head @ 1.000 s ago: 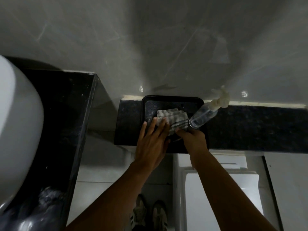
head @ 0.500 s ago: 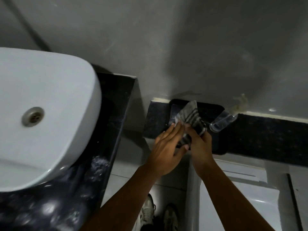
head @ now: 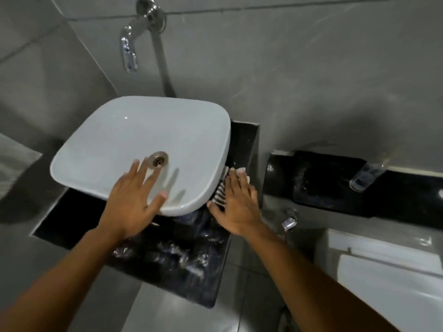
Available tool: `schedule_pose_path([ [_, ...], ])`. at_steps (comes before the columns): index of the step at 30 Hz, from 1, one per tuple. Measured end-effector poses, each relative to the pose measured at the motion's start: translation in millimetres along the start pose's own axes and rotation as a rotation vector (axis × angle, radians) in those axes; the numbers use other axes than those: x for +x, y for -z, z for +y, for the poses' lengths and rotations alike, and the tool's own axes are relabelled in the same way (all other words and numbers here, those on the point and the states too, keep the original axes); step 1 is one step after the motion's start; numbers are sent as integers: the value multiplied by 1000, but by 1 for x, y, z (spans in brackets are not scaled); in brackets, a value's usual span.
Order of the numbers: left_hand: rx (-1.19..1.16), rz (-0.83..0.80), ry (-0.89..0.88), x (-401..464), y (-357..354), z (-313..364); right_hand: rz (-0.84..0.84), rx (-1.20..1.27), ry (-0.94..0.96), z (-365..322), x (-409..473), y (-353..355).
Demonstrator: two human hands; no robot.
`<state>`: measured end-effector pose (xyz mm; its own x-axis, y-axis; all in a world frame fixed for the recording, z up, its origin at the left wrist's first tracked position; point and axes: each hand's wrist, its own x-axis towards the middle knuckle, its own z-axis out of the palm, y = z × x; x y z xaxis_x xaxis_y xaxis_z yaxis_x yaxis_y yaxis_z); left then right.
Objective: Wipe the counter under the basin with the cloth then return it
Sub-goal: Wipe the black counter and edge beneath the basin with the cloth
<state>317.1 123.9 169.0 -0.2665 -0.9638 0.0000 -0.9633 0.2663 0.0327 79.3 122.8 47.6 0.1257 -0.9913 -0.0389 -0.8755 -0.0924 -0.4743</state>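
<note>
A white basin [head: 115, 144] stands on a black speckled counter [head: 182, 267]. My left hand [head: 134, 202] lies flat with spread fingers over the basin's front rim, holding nothing. My right hand [head: 235, 202] presses flat on a striped grey-and-white cloth [head: 221, 190] on the counter, right beside the basin's right edge. Most of the cloth is hidden under the hand. The black tray [head: 328, 180] sits bare on the lower ledge to the right.
A chrome tap [head: 130, 50] juts from the grey wall above the basin. A clear spray bottle [head: 366, 176] leans at the tray's right end. A small chrome valve [head: 288, 221] sits below the ledge, and a white toilet tank [head: 383, 279] stands at lower right.
The cloth left the black tray and moved left with my right hand onto the counter beside the basin. My left hand let go and moved onto the basin rim. The view swung left.
</note>
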Motion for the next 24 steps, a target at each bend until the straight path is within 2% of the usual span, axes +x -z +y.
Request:
schedule_pose_path([
  [2,10,-18,-33,-6,-9,-19,34,-15,-28,-4,-1,-5],
  [7,34,94,-60,-5,-19,-21,88,-112,-78,-24,-16,-13],
  [12,25,79,-73,-6,-17,-20,54,-169,-22,-68,-103,-35],
  [17,16,90,-81,-8,-15,-20,115,-200,2,-112,-185,-61],
  [21,-3,135,-98,-8,-18,-20,175,-203,22,-109,-185,-64],
  [24,-8,177,-101,-7,-24,-21,140,-78,-64,-102,-159,-64],
])
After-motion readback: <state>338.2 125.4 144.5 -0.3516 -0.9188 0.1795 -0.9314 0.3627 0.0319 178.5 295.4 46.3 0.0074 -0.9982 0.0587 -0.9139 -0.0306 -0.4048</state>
